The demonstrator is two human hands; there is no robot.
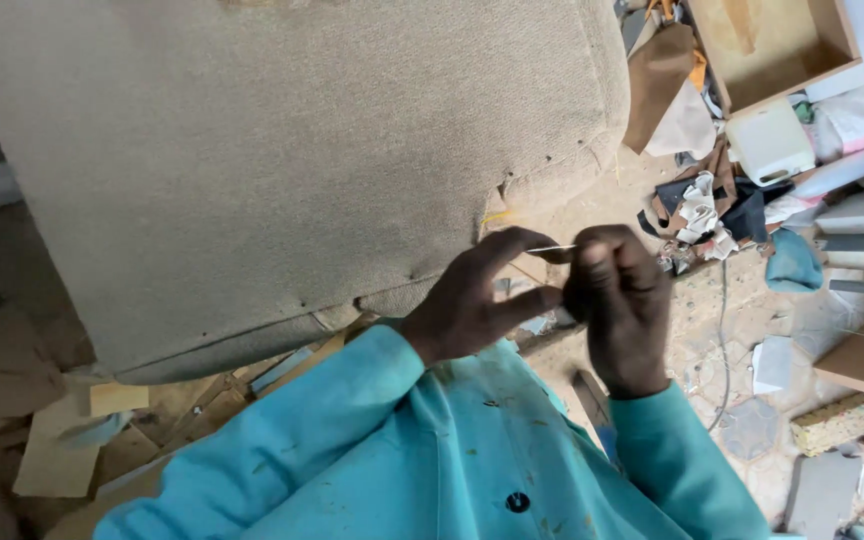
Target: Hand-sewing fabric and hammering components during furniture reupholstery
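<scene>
Beige woven upholstery covers the largest item in view, a padded cushion (282, 170) that fills the upper left and overhangs a floor strewn with board offcuts and fabric scraps. Its lower right corner shows a puckered seam with a short yellow thread (497, 215) hanging from it. Next in size are my turquoise sleeves, paint-flecked, rising from the bottom edge. My right hand (620, 305) is closed into a loose fist, thumb and forefinger pinched at the top on one end of a needle (552, 248). My left hand (477, 300) is partly open, forefinger arched up so its tip meets the needle's other end, thumb extended beneath and touching the right hand's knuckles; whether the left truly grips the needle or only steadies it, I cannot tell. To the right lie a white plastic container (770, 140), a wooden box (772, 45), a blue cloth (794, 262) and a yellow sponge block (837, 422), all well apart from my hands. Smallest is the needle itself: a thin pale metal sliver held just below the cushion's corner, between the two hands. Its long axis runs nearly level, left to right; which end is the point is too small to read. I judge it light, stiff, slick and easily dropped, best held by a firm pinch on the shank near the blunt end. Any thread through it is not discernible.
</scene>
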